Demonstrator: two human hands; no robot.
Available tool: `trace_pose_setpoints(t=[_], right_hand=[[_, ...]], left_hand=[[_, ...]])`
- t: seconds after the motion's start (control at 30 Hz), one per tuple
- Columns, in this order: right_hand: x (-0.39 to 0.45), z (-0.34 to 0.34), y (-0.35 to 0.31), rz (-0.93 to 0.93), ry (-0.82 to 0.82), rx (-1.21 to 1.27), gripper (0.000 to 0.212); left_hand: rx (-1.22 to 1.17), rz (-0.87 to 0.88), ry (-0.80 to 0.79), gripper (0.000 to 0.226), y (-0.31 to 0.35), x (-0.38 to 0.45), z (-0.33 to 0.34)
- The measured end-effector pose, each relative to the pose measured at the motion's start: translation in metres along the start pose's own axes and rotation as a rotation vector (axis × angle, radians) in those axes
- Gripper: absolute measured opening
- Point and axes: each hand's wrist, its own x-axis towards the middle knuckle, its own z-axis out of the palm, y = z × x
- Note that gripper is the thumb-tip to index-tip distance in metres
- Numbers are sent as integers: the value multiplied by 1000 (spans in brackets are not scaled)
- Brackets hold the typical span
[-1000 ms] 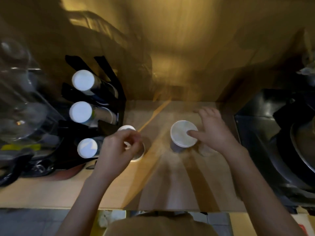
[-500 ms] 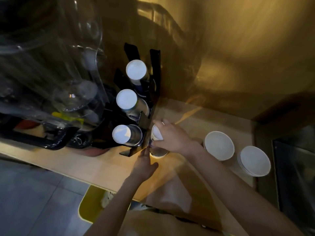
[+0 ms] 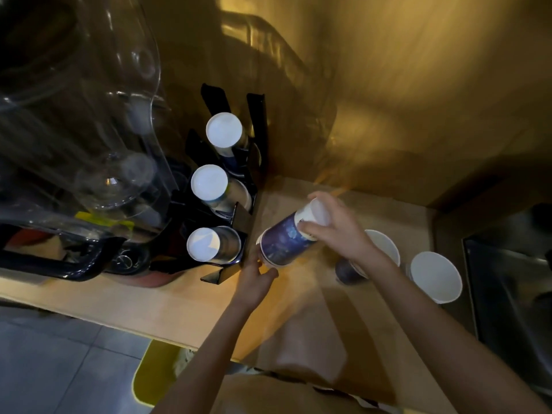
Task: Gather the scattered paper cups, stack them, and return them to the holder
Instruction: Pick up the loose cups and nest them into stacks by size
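Cups nested into a short dark-blue stack (image 3: pixel 283 239) lay tilted just right of the black holder (image 3: pixel 239 216), the long axis running from the white base, up and away from the holder, down to the open rim aimed at the holder's lowest tube (image 3: pixel 213 243). The right hand (image 3: pixel 334 231) gripped the stack at its base end; the left hand (image 3: pixel 257 277) sat under the rim end, fingers curled, though its contact was hard to tell. Two more cups (image 3: pixel 434 276) stood upright farther right of the holder, nearer the right hand, so I judged them next.
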Motion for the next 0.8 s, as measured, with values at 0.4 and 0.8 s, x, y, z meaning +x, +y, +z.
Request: trace_pose_setpoints(t=[0.4,0.8], right_hand=[[-24,-99,-7,349,305,1198,38],[-51,-49,-5,251,9,987,50]], left_hand=[[-166,412,-44,110,132,-28,-27],[-570,525,20,82,177,-38,12]])
